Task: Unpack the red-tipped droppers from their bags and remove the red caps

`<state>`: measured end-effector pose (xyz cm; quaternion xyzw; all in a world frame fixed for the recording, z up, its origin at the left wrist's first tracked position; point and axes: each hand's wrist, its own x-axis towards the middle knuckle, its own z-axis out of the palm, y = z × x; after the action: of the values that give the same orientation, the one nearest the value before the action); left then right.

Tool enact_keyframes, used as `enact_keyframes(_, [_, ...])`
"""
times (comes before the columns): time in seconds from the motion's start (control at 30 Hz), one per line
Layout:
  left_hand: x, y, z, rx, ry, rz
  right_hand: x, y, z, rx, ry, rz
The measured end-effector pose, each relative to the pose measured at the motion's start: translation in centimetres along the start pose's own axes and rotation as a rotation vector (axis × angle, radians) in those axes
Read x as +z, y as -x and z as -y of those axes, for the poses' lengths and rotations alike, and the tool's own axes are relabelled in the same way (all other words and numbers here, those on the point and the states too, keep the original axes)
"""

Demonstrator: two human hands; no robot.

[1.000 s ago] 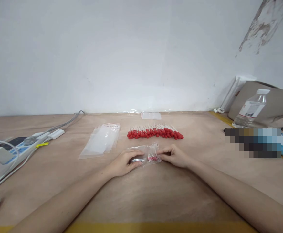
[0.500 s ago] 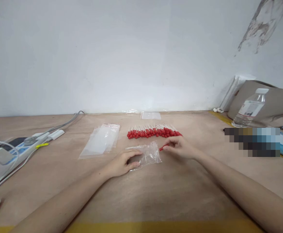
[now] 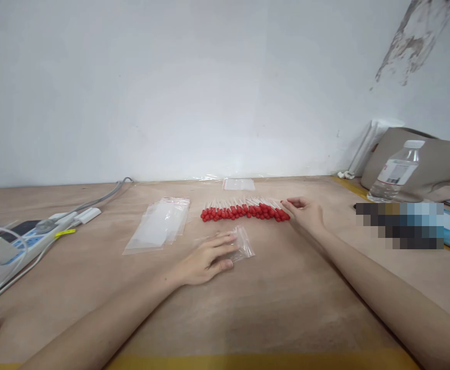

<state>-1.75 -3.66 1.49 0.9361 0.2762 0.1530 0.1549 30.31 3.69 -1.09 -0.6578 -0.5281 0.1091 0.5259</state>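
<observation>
Evidently, left hand (image 3: 206,260) spread on clear zip bag (image 3: 244,243); right hand (image 3: 307,213) pinching red-tipped swab (image 3: 282,202).
Bag: probably light, limp, slippery; best gripped at its mouth.

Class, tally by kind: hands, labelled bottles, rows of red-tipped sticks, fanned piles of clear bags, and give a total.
Hands: 2 (left hand, right hand)
Labelled bottle: 1
Row of red-tipped sticks: 1
Fanned pile of clear bags: 1
Total: 5
</observation>
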Motion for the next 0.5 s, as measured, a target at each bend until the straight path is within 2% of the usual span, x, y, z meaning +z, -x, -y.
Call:
enact_keyframes(0.07, [0.2, 0.1, 0.0, 0.031, -0.050, 0.093, 0.1, 0.0, -0.4, -0.007, 0.098, 0.074])
enact_keyframes(0.13, [0.3, 0.3, 0.0, 0.045, -0.091, 0.172, 0.0, 0.1, -0.2, -0.058, 0.160, 0.060])
enact_keyframes(0.23, [0.1, 0.3, 0.0, 0.052, -0.130, 0.231, -0.1, 1.1, 1.2, -0.282, 0.171, -0.104])
enact_keyframes(0.3, [0.0, 0.3, -0.1, 0.054, -0.136, 0.240, 0.2, 2.7, 2.7, -0.490, 0.125, -0.135])
enact_keyframes(0.37, [0.0, 0.3, -0.1, 0.057, -0.139, 0.245, 0.7, 4.8, 4.3, -0.683, 0.055, 0.014])
enact_keyframes(0.43, [0.0, 0.4, -0.2, 0.059, -0.141, 0.244, 1.2, 7.0, 5.4, -0.850, 0.024, 0.225])
enact_keyframes(0.5, [0.2, 0.6, -0.2, 0.046, -0.129, 0.216, 1.6, 8.6, 6.0, -0.944, 0.043, 0.479])
